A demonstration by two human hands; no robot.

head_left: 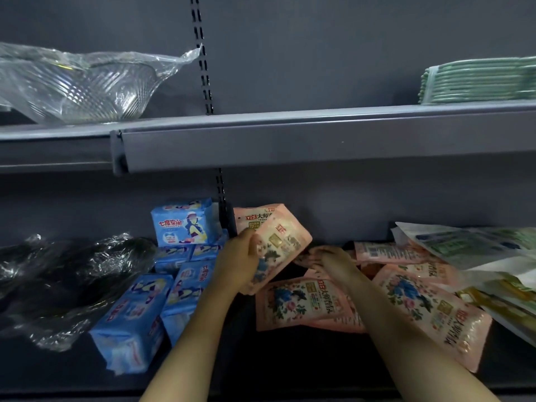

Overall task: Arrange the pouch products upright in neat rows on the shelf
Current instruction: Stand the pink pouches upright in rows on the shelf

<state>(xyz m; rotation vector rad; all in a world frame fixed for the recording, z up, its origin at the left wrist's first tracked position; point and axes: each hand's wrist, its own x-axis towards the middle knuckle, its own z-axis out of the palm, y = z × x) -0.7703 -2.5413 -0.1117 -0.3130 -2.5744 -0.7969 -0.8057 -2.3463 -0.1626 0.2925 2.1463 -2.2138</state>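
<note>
Several pink flowered pouches lie on the lower shelf [304, 369]. My left hand [239, 261] grips one pink pouch [282, 245], lifted and tilted above the shelf. Behind it another pink pouch [255, 217] stands upright against the back wall. My right hand [329, 258] is closed on the top edge of a flat pink pouch [304, 258] farther back. More pink pouches lie flat: one in the middle [298, 304], one at the right [432, 309], and one behind [388, 252].
Blue pad packs [185, 224] stand and lie left of the pouches. Dark items in clear wrap [58, 274] fill the far left. Green and yellow pouches [475, 245] lean at the right. On the upper shelf [290, 134] sit a wrapped glass bowl [78, 85] and stacked green plates [478, 82].
</note>
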